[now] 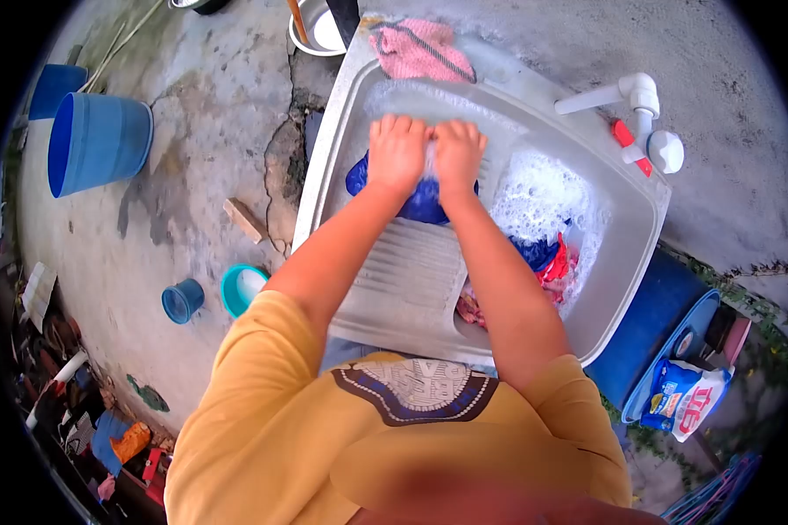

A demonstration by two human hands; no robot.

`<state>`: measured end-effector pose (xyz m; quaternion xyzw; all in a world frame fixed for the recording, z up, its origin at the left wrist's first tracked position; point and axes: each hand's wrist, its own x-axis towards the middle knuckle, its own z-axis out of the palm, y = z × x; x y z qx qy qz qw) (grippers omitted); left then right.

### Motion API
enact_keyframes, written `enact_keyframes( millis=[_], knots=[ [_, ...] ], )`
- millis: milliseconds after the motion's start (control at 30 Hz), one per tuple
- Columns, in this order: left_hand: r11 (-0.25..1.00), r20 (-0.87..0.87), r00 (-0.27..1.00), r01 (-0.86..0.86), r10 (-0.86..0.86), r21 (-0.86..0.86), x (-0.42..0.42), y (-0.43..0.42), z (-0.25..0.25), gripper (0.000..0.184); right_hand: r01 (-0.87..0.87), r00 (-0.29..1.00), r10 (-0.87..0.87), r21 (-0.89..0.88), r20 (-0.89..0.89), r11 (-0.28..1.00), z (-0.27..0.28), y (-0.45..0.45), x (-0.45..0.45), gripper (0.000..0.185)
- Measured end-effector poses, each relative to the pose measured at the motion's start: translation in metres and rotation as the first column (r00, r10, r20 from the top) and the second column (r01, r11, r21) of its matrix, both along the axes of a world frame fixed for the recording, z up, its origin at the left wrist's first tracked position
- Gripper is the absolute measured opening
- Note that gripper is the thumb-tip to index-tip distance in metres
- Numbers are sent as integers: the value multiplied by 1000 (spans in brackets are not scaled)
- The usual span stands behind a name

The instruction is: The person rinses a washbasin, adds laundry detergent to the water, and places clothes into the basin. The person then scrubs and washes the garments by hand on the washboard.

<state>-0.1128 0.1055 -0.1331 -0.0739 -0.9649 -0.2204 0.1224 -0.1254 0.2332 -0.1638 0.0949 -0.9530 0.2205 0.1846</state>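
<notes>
My left hand (397,150) and my right hand (457,156) press side by side on a wet blue cloth (425,203), their fingers curled and closed on it. The cloth lies bunched at the upper end of the ribbed washboard (385,271) moulded into a grey laundry sink (324,166). Whitish suds show between my hands. In the basin to the right, white foam (538,188) floats over soaking clothes (547,262) in blue, red and pink. My palms hide part of the blue cloth.
A pink cloth (420,51) hangs over the sink's far edge. A white tap pipe (600,94) with a red handle (630,147) juts in at right. Beside the sink stand a blue barrel (652,324) and a detergent bag (690,398). Buckets (105,144) are at left.
</notes>
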Motion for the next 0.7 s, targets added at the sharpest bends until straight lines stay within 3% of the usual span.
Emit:
enact_keyframes(
  millis=[67, 133, 233, 300, 367, 467, 533, 600, 700],
  knots=[
    [999, -70, 997, -38, 36, -36, -24, 3, -5, 19, 85, 993, -84, 5, -82, 996, -4, -4, -28, 5],
    [999, -105, 994, -36, 32, -35, -10, -1, -1, 20, 145, 988, -144, 21, -55, 989, 0, -5, -12, 7],
    [998, -229, 971, -66, 66, 6, 44, -8, 27, 17, 56, 998, -55, 67, -18, 996, 28, 2, 57, 17],
    [990, -67, 996, 62, -54, 124, 97, -22, 29, 17, -90, 995, 91, -9, 47, 996, 55, 10, 119, 26],
    [965, -4, 984, 177, -179, 192, 149, -31, 33, 16, -182, 976, 194, -119, 98, 976, 42, 18, 179, 28],
    [946, 0, 955, 293, -296, 138, 161, -32, 12, 16, -239, 967, 246, -95, 70, 966, 36, 10, 178, 26],
    [981, -73, 983, 175, -169, 81, 101, -22, 10, 12, -149, 976, 149, -12, 158, 989, 28, 2, 114, 22],
    [1000, -85, 996, 24, -24, 3, 38, -10, 6, 13, -29, 999, 27, 67, 33, 997, 13, 2, 43, 20],
    [997, -91, 993, -79, 78, -11, -7, -2, 1, 20, 140, 989, -141, -15, -44, 990, 11, 1, -4, 23]
  ],
)
